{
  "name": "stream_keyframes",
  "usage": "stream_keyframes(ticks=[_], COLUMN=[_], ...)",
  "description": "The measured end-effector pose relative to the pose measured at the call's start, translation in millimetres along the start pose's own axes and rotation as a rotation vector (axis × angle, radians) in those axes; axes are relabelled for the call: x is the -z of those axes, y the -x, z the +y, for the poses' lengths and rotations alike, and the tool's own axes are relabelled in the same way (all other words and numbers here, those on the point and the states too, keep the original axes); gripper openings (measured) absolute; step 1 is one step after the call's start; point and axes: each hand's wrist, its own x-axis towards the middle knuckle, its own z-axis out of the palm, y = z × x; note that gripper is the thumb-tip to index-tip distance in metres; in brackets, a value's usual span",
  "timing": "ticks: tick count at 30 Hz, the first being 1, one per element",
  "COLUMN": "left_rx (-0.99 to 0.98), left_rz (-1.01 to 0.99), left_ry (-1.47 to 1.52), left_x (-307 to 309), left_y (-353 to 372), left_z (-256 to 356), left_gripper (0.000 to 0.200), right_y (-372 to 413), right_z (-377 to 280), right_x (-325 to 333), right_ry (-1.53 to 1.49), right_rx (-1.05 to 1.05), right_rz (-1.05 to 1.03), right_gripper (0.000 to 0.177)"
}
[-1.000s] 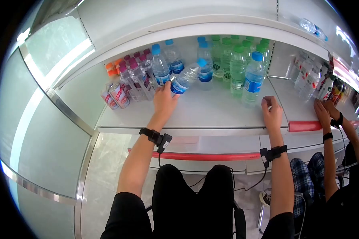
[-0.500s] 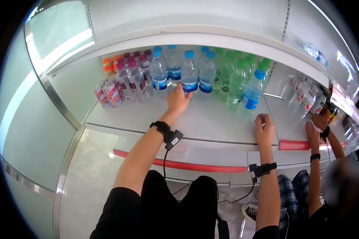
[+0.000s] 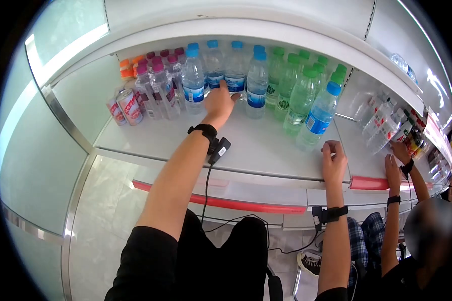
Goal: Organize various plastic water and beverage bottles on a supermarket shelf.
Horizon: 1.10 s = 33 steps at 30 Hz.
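Note:
My left hand (image 3: 220,104) reaches over the shelf, its index finger and thumb apart. They touch the lower part of a blue-capped water bottle (image 3: 235,67) standing upright in the back of the row. Other blue-capped bottles flank it, one (image 3: 193,83) to the left and one (image 3: 257,85) to the right. My right hand (image 3: 334,160) rests at the shelf's front edge with fingers loosely curled, nothing seen in them. Close in front of it stands a blue-capped bottle (image 3: 319,118) with a blue label.
Green bottles (image 3: 300,100) stand right of the water bottles. Purple-capped bottles (image 3: 163,90), cans (image 3: 129,107) and orange-capped bottles (image 3: 126,69) are at left. An upper shelf edge (image 3: 236,31) overhangs them. At right, another person's hands (image 3: 394,168) are near more bottles (image 3: 384,128).
My left hand has moved farther back on the shelf, and the blue-capped bottle it touches has shifted back with it. My right hand stays put. The view has tilted slightly.

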Motion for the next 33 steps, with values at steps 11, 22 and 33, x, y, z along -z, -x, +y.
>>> stream_keyframes(ticks=[11, 22, 33], left_rx=[0.033, -0.164, -0.114], left_rz=[0.040, 0.086, -0.032], left_ry=[0.042, 0.181, 0.584], left_x=[-11.9, -28.1, -9.0], left_y=[-3.2, -10.8, 15.6], left_z=[3.0, -6.2, 20.3], left_gripper=[0.058, 0.011, 0.043], right_y=[-3.8, -2.0, -1.7], right_z=[5.6, 5.4, 6.8], right_x=[-2.9, -2.6, -2.7], right_ry=[-0.023, -0.009, -0.050], right_rx=[-0.033, -0.038, -0.027], right_rz=[0.014, 0.051, 0.065], right_gripper=[0.014, 0.014, 0.012])
